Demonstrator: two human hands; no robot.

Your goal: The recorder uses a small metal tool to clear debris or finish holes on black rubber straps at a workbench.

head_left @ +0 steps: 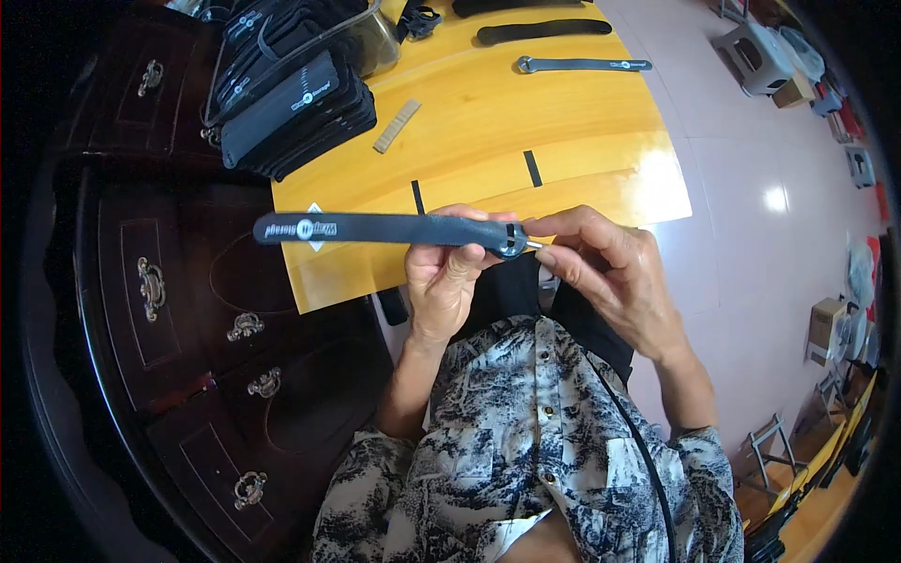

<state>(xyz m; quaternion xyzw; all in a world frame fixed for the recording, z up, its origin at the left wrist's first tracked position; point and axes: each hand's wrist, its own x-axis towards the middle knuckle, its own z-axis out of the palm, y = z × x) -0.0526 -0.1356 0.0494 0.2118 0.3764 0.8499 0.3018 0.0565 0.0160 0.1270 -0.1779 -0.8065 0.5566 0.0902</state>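
A long dark strap with white print lies level above the table's near edge, its rounded end pointing left. My left hand is closed round it near its right end, thumb in front. At that end sits a dark ring-like fitting. A short, thin metal rod sticks out of the fitting to the right. My right hand pinches at the rod between thumb and forefinger; its far end is hidden by the fingertips.
A stack of black straps stands by a clear bin at the far left. On the yellow table are a tan ribbed strip, two short black strips, another strap with a ring and a black strap. Dark drawers stand left.
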